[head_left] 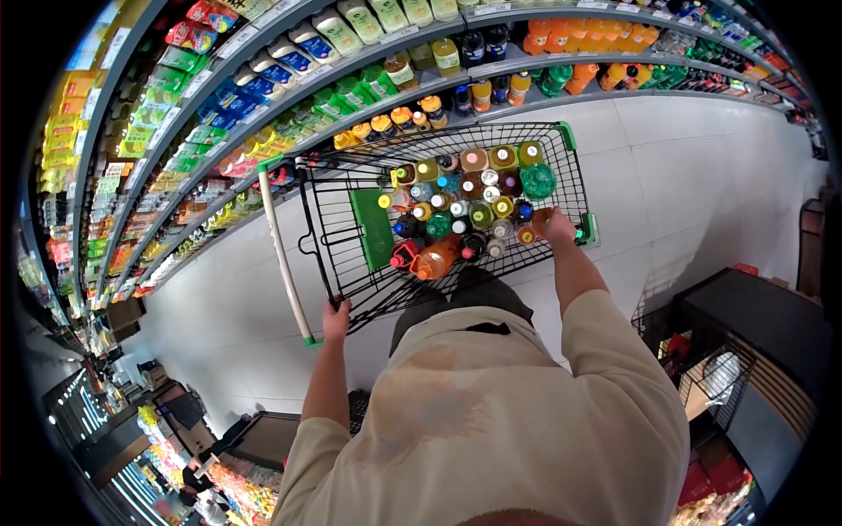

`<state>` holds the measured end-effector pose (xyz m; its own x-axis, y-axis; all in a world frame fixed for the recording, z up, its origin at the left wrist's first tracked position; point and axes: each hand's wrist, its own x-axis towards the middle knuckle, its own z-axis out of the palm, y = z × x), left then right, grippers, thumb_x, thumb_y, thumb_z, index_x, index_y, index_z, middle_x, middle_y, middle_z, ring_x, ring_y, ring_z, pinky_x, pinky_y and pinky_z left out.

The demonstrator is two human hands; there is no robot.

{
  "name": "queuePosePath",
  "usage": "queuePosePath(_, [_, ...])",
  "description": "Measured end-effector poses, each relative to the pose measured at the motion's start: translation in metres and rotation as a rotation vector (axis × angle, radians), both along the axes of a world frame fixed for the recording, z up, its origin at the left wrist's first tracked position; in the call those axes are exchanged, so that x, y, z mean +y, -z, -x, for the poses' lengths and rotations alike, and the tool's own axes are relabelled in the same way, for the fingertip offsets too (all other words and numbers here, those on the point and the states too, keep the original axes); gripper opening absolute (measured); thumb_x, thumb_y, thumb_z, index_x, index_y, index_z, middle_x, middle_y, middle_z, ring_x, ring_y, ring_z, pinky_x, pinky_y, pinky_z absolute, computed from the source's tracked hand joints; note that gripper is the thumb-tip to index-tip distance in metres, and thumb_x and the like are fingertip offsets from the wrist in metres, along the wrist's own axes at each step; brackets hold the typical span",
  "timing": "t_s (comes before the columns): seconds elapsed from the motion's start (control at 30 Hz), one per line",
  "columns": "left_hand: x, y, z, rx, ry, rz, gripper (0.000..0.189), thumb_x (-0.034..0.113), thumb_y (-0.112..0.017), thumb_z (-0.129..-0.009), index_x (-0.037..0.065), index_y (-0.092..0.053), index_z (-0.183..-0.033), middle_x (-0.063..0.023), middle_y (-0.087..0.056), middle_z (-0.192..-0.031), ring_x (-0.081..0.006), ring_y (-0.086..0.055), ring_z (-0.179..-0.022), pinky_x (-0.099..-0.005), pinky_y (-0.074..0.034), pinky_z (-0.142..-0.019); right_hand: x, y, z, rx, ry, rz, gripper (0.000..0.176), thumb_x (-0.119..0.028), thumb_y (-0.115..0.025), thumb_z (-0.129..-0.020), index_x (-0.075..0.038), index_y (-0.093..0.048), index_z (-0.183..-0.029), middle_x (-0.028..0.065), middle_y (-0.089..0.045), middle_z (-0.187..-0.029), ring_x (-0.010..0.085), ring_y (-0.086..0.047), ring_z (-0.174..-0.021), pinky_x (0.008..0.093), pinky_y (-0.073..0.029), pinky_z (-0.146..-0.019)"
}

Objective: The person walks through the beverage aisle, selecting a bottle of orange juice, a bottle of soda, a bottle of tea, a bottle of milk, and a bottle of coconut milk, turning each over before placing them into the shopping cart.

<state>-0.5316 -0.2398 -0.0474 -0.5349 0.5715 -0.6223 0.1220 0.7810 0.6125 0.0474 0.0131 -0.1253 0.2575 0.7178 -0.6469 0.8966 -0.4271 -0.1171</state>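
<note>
A wire shopping cart [329, 223] with green corners stands in front of my body, its pale push handle on the left. Many upright drink bottles fill its right half, among them a large green bottle [538, 181] and an orange bottle [435, 260] that leans over. My left hand [336, 317] is closed around the cart's near rim, close to the handle end. At the cart's right end, my right hand [556, 226] is curled beside the bottles, just inside the green corner. What its fingers hold is hidden.
Long curved shelves [386, 39] of bottles and packets run along the far side and left. A dark counter [745, 316] and a wire basket [715, 377] stand behind me on the right. Pale floor tiles [667, 149] lie around the cart. Another person [197, 478] is at lower left.
</note>
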Motion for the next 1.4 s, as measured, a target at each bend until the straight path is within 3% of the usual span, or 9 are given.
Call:
queuePosePath(0.23, [0.002, -0.009, -0.007, 0.008, -0.018, 0.069, 0.036, 0.024, -0.071, -0.089, 0.007, -0.055, -0.117, -0.0015, -0.066, -0.094, -0.0107, -0.061, -0.08, -0.0259, -0.047, -0.059, 0.011, 0.018, 0.0, -0.029, 0.129, 0.103, 0.055, -0.05, -0.054, -0.091, -0.009, -0.053, -0.128, 0.0151, -0.068, -0.119, 0.0299, -0.065, -0.113, 0.0409, -0.051, -0.093])
queuePosePath(0.63, [0.002, -0.021, -0.016, 0.023, 0.006, 0.087, 0.049, 0.027, -0.072, -0.087, 0.004, -0.054, -0.128, -0.0036, -0.066, -0.099, -0.0121, -0.06, -0.082, -0.0271, -0.05, -0.064, -0.009, 0.037, 0.01, 0.002, 0.181, 0.047, 0.063, -0.045, -0.056, -0.094, -0.008, -0.036, -0.142, 0.0166, -0.067, -0.12, 0.0337, -0.066, -0.11, 0.0462, -0.051, -0.092])
queuePosePath(0.8, [0.004, -0.019, -0.014, 0.006, -0.006, 0.064, 0.048, 0.025, -0.071, -0.088, 0.006, -0.054, -0.129, -0.0038, -0.067, -0.096, -0.0106, -0.059, -0.076, -0.0267, -0.048, -0.059, -0.035, -0.007, 0.038, -0.007, -0.092, -0.108, 0.066, -0.034, -0.066, -0.087, -0.008, -0.033, -0.138, 0.0176, -0.07, -0.106, 0.034, -0.069, -0.099, 0.0493, -0.053, -0.084])
queuePosePath(0.83, [0.003, -0.016, -0.014, 0.002, -0.012, 0.062, 0.046, 0.024, -0.071, -0.088, 0.006, -0.055, -0.127, -0.0036, -0.067, -0.093, -0.0101, -0.058, -0.072, -0.0267, -0.047, -0.057, -0.05, -0.008, 0.046, -0.058, -0.181, -0.355, 0.064, -0.032, -0.066, -0.085, -0.011, -0.034, -0.137, 0.0157, -0.07, -0.101, 0.0341, -0.069, -0.096, 0.0504, -0.053, -0.082])
queuePosePath(0.9, [0.004, -0.01, -0.012, -0.011, -0.017, 0.046, 0.044, 0.023, -0.071, -0.088, 0.006, -0.056, -0.126, -0.0034, -0.067, -0.09, -0.0095, -0.057, -0.068, -0.0267, -0.046, -0.055, -0.073, -0.019, 0.056, 0.068, -0.274, -0.117, 0.052, -0.033, -0.063, -0.085, -0.011, -0.046, -0.129, 0.0143, -0.07, -0.097, 0.0332, -0.068, -0.096, 0.0511, -0.051, -0.082])
queuePosePath(1.07, [0.005, -0.001, -0.007, 0.014, 0.025, 0.048, 0.035, 0.021, -0.069, -0.089, 0.006, -0.059, -0.118, -0.0025, -0.067, -0.083, -0.0075, -0.053, -0.06, -0.0258, -0.044, -0.053, -0.132, -0.05, 0.108, 0.087, -0.627, -0.185, 0.037, -0.038, -0.06, -0.086, -0.01, -0.062, -0.11, 0.014, -0.069, -0.099, 0.0346, -0.066, -0.098, 0.051, -0.047, -0.081])
queuePosePath(1.13, [-0.004, -0.005, 0.0, 0.015, 0.011, 0.028, 0.037, 0.025, -0.069, -0.087, 0.006, -0.06, -0.117, -0.0071, -0.07, -0.088, -0.0163, -0.062, -0.067, -0.0318, -0.05, -0.061, -0.151, -0.083, 0.147, 0.091, -0.744, -0.32, 0.032, -0.04, -0.062, -0.084, -0.011, -0.065, -0.1, 0.0112, -0.07, -0.096, 0.0317, -0.066, -0.095, 0.0496, -0.047, -0.079])
queuePosePath(1.23, [-0.001, -0.024, -0.011, 0.287, 0.346, 0.188, 0.059, 0.04, -0.068, -0.082, 0.002, -0.056, -0.125, -0.0176, -0.071, -0.103, -0.0359, -0.067, -0.101, -0.0427, -0.051, -0.091, -0.161, -0.115, 0.187, 0.125, -0.853, -0.175, 0.04, -0.044, -0.063, -0.084, -0.011, -0.065, -0.106, 0.0146, -0.069, -0.104, 0.0319, -0.065, -0.1, 0.051, -0.047, -0.085])
queuePosePath(1.4, [-0.024, -0.096, -0.037, 0.373, 0.391, 0.137, 0.057, 0.033, -0.072, -0.08, -0.001, -0.055, -0.122, -0.0211, -0.067, -0.111, -0.0391, -0.063, -0.106, -0.0472, -0.051, -0.091, -0.171, -0.119, 0.251, 0.31, -0.953, 0.012, 0.046, -0.042, -0.065, -0.083, -0.007, -0.062, -0.113, 0.0188, -0.066, -0.111, 0.036, -0.064, -0.105, 0.0502, -0.049, -0.091])
